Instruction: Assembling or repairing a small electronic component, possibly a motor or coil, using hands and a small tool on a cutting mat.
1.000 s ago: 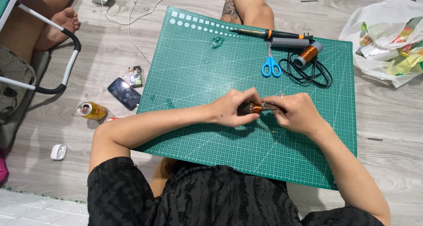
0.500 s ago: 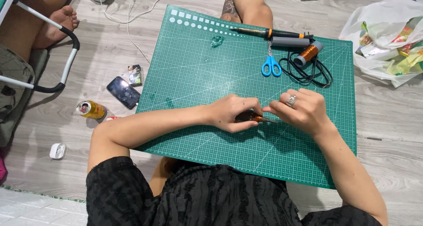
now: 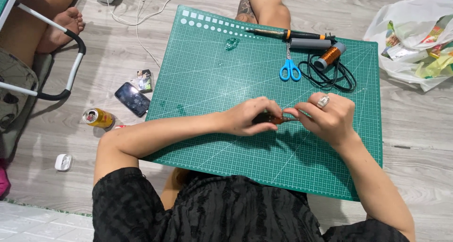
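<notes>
Bright even overhead light, soft shadows under arms on green mat [image 3: 212, 77], sharp w/ slight edge distortion.

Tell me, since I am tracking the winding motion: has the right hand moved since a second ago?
Yes. The right hand has lifted slightly toward the blue-handled scissors on the green cutting mat.

Left hand [image 3: 247, 117] and right hand [image 3: 328, 117] pinching small dark copper-tipped piece [image 3: 270, 120], green cutting mat [image 3: 212, 81], blue scissors [image 3: 289, 68]
</notes>
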